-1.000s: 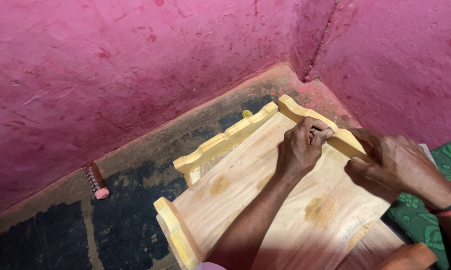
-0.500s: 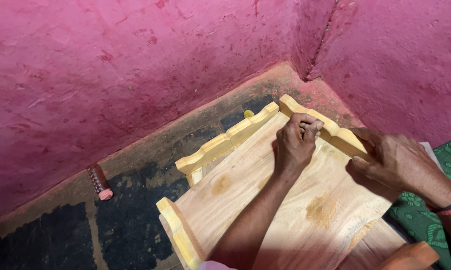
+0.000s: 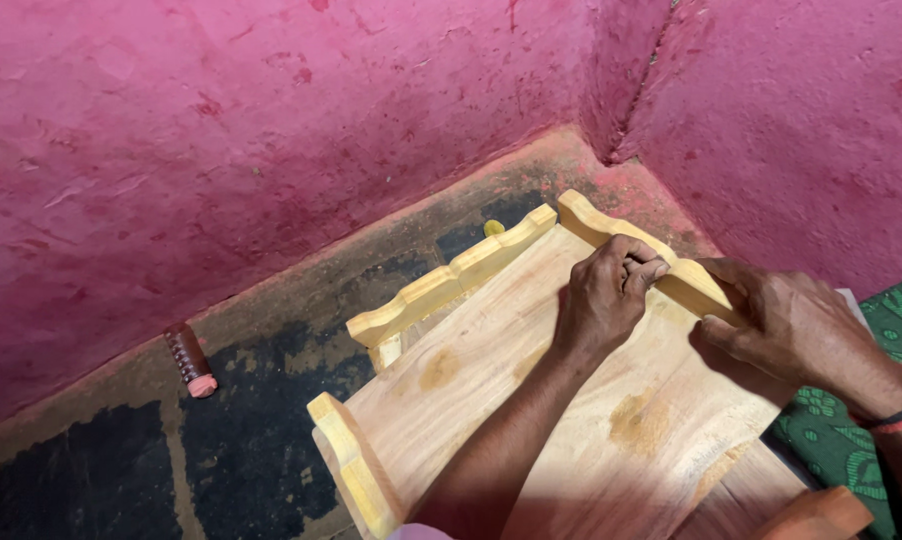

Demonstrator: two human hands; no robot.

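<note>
— What lies nearest?
— A pale wooden tray-like frame with wavy rails (image 3: 531,400), on the dark patchy floor (image 3: 261,400).
— And the hands?
— The left hand (image 3: 606,295) is pinched shut on the frame's far right rail; the right hand (image 3: 786,325) clamps that rail beside it.
— Beyond the frame?
— A small brown roll with pink end (image 3: 191,358) left of it, then rough pink walls (image 3: 271,130) meeting in a corner.
</note>
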